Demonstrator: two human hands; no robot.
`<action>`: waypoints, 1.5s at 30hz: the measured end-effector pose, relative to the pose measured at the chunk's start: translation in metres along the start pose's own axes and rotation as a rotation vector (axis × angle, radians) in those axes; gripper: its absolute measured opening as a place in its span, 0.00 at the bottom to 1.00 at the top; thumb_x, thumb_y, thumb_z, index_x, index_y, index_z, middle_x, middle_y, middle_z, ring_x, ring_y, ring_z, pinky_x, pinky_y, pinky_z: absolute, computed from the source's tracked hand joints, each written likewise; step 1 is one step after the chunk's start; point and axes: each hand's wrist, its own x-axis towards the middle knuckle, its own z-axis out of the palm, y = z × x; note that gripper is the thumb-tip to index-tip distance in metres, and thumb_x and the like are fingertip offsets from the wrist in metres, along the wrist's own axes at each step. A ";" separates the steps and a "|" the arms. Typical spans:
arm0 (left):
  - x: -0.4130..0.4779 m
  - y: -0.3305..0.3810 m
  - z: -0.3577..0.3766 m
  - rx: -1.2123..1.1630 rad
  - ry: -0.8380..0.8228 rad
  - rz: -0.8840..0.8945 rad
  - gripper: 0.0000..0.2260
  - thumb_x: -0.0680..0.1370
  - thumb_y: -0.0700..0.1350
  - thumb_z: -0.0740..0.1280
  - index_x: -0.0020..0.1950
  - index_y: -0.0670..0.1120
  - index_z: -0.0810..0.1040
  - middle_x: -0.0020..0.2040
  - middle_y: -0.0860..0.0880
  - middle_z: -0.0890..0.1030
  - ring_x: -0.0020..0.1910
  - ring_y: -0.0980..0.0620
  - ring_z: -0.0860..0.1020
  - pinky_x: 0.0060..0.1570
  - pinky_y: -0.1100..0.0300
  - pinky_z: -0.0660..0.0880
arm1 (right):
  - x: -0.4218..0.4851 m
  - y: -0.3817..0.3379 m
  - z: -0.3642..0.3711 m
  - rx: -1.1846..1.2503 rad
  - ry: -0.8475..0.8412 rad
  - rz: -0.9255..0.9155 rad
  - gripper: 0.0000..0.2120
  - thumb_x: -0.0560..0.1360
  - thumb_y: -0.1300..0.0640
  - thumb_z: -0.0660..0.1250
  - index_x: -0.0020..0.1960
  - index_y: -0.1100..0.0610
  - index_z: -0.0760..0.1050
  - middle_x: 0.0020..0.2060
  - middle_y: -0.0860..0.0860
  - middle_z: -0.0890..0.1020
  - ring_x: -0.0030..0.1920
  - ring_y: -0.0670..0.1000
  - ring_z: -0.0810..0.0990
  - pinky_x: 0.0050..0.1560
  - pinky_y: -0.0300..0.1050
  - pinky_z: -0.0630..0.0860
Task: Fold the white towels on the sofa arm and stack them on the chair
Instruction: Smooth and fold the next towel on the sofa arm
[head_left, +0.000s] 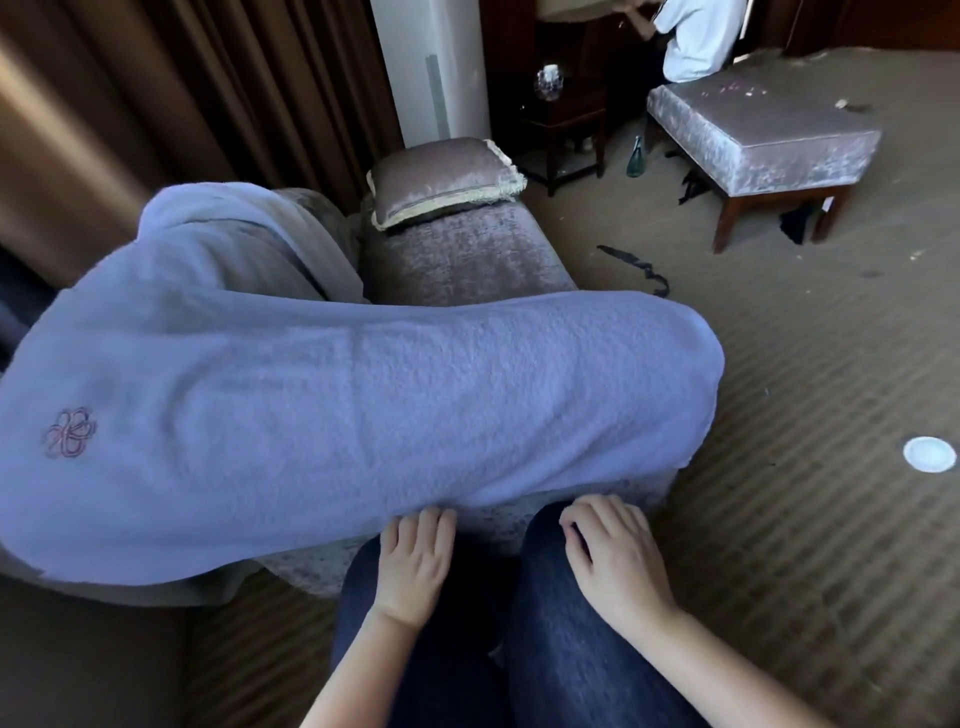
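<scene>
A white towel (322, 405) with a small red embroidered emblem lies spread over the sofa arm, filling the middle of the head view. A second white towel (228, 234) is bunched behind it on the upper left. My left hand (413, 566) rests on my thigh with its fingertips at the towel's near hem. My right hand (610, 551) lies on my other thigh with loosely curled fingers, holding nothing, just below the hem. The upholstered chair (769, 140) with wooden legs stands at the far right.
A velvet cushion (447, 182) sits on the sofa seat beyond the towels. Brown curtains hang at the left. A person in a white shirt sits at the top right by a dark side table (566, 119). Dark scraps and a white disc (929, 453) lie on the striped carpet.
</scene>
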 end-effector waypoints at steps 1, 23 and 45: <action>0.004 -0.002 0.001 -0.002 0.010 -0.034 0.12 0.72 0.35 0.56 0.53 0.42 0.72 0.42 0.45 0.71 0.39 0.45 0.65 0.41 0.50 0.63 | -0.003 -0.002 0.002 0.003 -0.007 0.002 0.08 0.74 0.59 0.59 0.44 0.53 0.77 0.41 0.46 0.76 0.41 0.49 0.75 0.46 0.42 0.69; 0.029 -0.016 -0.118 -0.294 0.329 -0.168 0.06 0.82 0.43 0.55 0.52 0.45 0.71 0.40 0.43 0.80 0.42 0.49 0.71 0.44 0.55 0.65 | 0.027 -0.015 -0.008 -0.078 0.311 0.147 0.32 0.60 0.53 0.80 0.59 0.58 0.70 0.56 0.54 0.77 0.59 0.58 0.75 0.60 0.56 0.70; 0.023 -0.073 -0.124 -0.219 0.048 -0.153 0.14 0.77 0.52 0.60 0.42 0.46 0.80 0.37 0.52 0.73 0.35 0.51 0.70 0.38 0.60 0.61 | 0.043 0.092 -0.105 0.068 0.348 0.145 0.26 0.60 0.84 0.67 0.49 0.61 0.84 0.45 0.54 0.84 0.47 0.46 0.77 0.49 0.37 0.72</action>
